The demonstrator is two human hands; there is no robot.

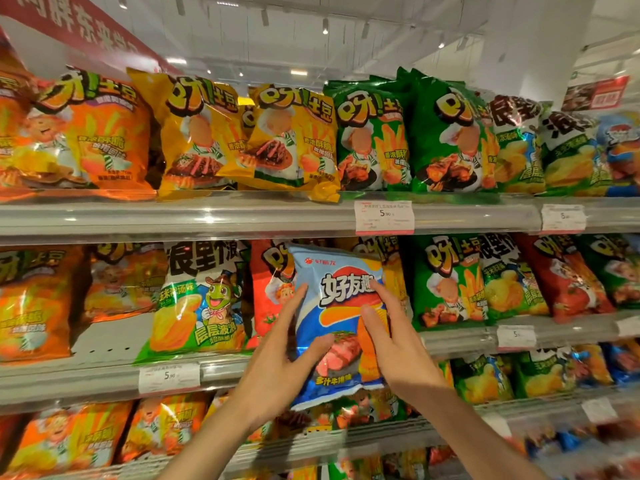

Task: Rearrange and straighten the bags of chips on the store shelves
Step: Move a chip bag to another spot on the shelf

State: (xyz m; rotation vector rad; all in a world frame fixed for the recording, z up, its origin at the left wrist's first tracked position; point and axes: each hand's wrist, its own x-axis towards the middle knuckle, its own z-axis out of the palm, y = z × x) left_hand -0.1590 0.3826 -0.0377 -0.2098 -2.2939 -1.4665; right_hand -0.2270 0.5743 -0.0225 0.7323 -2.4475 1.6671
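A light blue chip bag (337, 327) with a steak picture is held upright in front of the middle shelf (104, 375). My left hand (280, 362) grips its left edge, thumb across the front. My right hand (394, 337) holds its right side, fingers spread over the front. Behind the blue bag stand a red bag (272, 289) and a yellow one, partly hidden. The top shelf (207, 216) carries orange bags (93, 133), yellow bags (242, 140) that lean and overlap, and green bags (408, 133).
A white-green corn chip bag (201, 299) stands left of the red one, with a bare gap of shelf (110, 341) to its left. Green, red and blue bags fill the right side. Price tags (384, 216) hang on the shelf rails. More bags crowd the lower shelf (104, 441).
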